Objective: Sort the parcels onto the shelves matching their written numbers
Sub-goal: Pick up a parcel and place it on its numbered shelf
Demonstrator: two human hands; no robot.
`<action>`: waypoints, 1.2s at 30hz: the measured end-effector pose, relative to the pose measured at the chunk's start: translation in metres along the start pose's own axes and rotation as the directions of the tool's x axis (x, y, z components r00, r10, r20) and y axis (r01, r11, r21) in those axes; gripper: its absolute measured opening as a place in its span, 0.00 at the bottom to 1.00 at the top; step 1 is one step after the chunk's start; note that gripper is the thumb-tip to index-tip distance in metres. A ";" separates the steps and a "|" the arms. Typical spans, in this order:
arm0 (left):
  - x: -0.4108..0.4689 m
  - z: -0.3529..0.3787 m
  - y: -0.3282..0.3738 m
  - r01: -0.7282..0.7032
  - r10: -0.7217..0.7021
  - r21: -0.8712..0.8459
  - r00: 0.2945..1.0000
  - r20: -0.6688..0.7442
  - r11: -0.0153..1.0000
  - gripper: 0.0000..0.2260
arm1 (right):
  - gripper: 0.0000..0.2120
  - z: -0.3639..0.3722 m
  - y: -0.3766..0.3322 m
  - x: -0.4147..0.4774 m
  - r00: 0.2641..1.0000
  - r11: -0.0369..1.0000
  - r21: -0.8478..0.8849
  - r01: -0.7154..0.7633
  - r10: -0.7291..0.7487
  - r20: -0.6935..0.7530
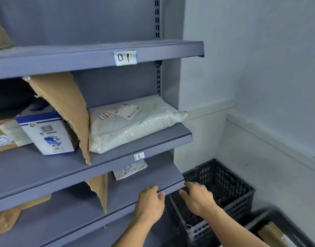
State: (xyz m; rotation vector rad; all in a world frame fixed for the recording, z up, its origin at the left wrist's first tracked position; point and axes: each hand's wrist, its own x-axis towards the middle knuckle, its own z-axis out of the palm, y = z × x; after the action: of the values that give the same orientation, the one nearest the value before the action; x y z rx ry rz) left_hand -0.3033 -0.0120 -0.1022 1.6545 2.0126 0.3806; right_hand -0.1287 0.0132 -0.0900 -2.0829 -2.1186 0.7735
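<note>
Two grips at lower centre hold nothing: left grip rests loosely on the shelf edge, right grip hangs relaxed over the black crate. Best read each parcel's number first; a small parcel lies beyond, under label 12.

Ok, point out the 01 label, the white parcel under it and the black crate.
01 label (125,58): head view, middle of the paper tag.
white parcel (128,132): head view, bare plastic below its stickers.
black crate (213,172): head view, its far mesh wall.
</note>
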 end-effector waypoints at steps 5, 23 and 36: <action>-0.038 0.009 0.027 -0.125 0.125 -0.011 0.991 0.055 0.992 0.19 | 0.26 -0.002 0.034 -0.055 0.990 0.991 0.047 -0.129 0.131 -0.045; -0.111 0.152 0.130 -0.336 0.285 0.034 0.845 0.453 0.941 0.20 | 0.26 0.027 0.218 -0.185 0.855 0.827 0.257 -0.499 0.519 -0.012; -0.118 0.251 0.206 -0.358 0.217 0.128 0.775 0.594 0.925 0.21 | 0.26 0.044 0.355 -0.203 0.750 0.687 0.328 -0.648 0.651 0.117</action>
State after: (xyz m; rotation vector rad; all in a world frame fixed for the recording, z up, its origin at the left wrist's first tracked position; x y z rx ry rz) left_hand 0.0196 -0.1063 -0.1825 1.9398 1.3886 -0.2555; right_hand 0.1958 -0.2101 -0.2097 -2.5962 -1.0522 1.0948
